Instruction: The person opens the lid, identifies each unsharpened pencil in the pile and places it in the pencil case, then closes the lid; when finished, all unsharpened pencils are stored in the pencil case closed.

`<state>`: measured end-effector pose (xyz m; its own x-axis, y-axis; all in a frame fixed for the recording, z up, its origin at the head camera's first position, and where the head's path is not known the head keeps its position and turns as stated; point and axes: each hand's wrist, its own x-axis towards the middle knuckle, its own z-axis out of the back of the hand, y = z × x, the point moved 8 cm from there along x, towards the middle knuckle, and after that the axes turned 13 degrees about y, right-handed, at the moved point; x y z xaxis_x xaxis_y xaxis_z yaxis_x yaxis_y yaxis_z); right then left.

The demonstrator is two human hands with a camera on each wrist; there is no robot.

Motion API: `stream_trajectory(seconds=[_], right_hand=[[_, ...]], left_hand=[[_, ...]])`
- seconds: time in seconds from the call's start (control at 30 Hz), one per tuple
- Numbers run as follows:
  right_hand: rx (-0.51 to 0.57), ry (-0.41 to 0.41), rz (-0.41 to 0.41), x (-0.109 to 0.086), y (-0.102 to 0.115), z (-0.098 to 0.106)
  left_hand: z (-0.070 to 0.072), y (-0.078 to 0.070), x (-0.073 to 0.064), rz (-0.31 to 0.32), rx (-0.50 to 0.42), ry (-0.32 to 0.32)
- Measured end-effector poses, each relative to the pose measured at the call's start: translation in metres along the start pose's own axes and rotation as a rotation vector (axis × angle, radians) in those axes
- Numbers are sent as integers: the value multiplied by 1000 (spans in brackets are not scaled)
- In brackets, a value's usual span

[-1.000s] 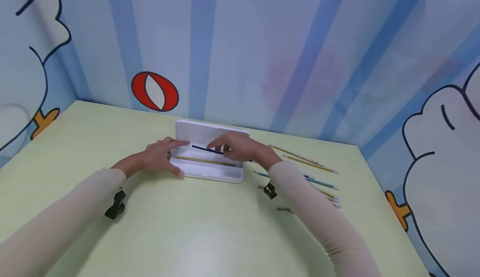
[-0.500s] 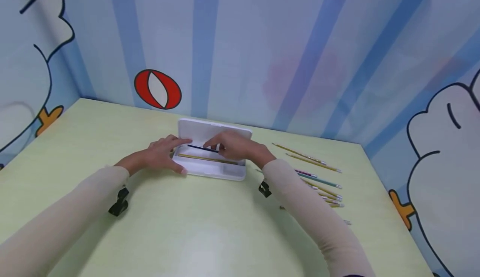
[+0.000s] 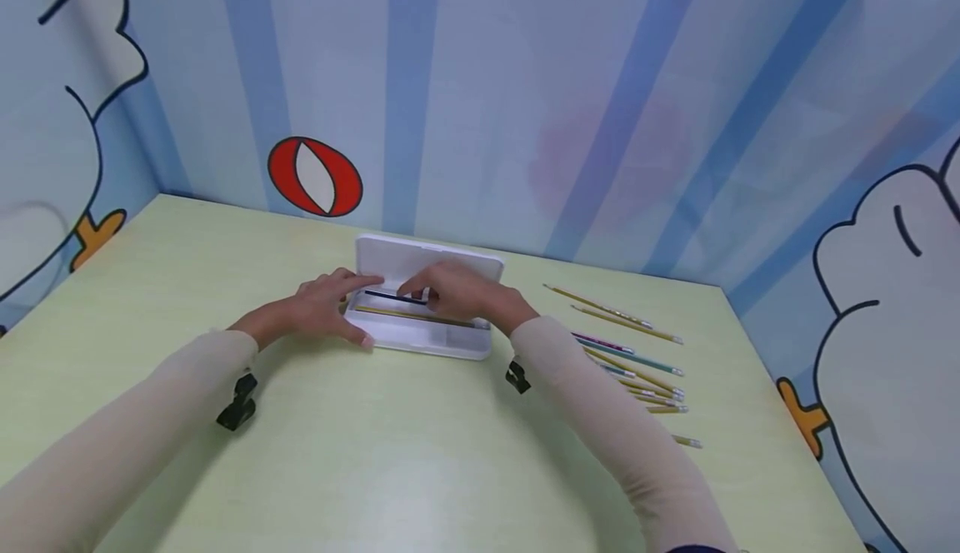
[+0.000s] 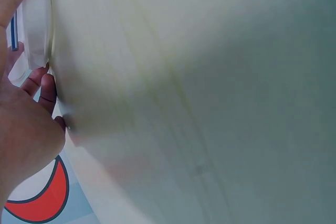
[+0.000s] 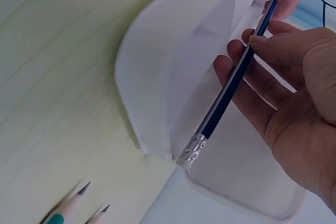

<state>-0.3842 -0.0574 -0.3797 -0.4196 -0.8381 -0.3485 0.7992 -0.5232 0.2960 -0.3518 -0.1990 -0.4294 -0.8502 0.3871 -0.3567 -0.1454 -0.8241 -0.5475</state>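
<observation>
A white pencil case [image 3: 420, 339] lies open on the table, its lid raised at the back. My left hand [image 3: 326, 307] grips its left end, thumb at the front corner and index finger by the lid. Above the tray my right hand [image 3: 465, 291] pinches a dark blue pencil [image 5: 226, 93] between thumb and fingers. That pencil's silver ferrule and eraser end show in the right wrist view; its other end points towards the left hand. One yellow pencil [image 3: 405, 315] lies lengthwise in the tray. In the left wrist view the left hand [image 4: 31, 124] shows only partly.
Several loose pencils [image 3: 633, 361] lie spread on the table right of the case, some hidden under the right sleeve. Two yellow pencils [image 3: 626, 324] lie farther back. A blue striped wall [image 3: 480, 120] with cartoon figures stands behind the pale table [image 3: 360, 470].
The right hand has moved left over the tray, carrying the dark blue pencil towards the case's left end. The left hand keeps its place on the case.
</observation>
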Motion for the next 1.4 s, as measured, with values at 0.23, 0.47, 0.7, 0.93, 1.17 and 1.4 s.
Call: stream_trajectory(seconds=[0.23, 0.47, 0.7, 0.93, 1.17, 1.4], right_hand=[[-11, -9, 28, 5, 4, -3], [-14, 5, 18, 8, 6, -6], [-12, 9, 16, 10, 5, -8], [14, 14, 13, 10, 4, -9], [45, 26, -10, 11, 2, -9], [54, 26, -16, 11, 2, -9]], left_hand=[[1, -1, -1, 1, -10, -1], [0, 1, 1, -1, -15, 12], [1, 1, 0, 3, -9, 16], [0, 1, -1, 22, -4, 21], [1, 1, 0, 29, 2, 28], [1, -1, 2, 26, 2, 35]])
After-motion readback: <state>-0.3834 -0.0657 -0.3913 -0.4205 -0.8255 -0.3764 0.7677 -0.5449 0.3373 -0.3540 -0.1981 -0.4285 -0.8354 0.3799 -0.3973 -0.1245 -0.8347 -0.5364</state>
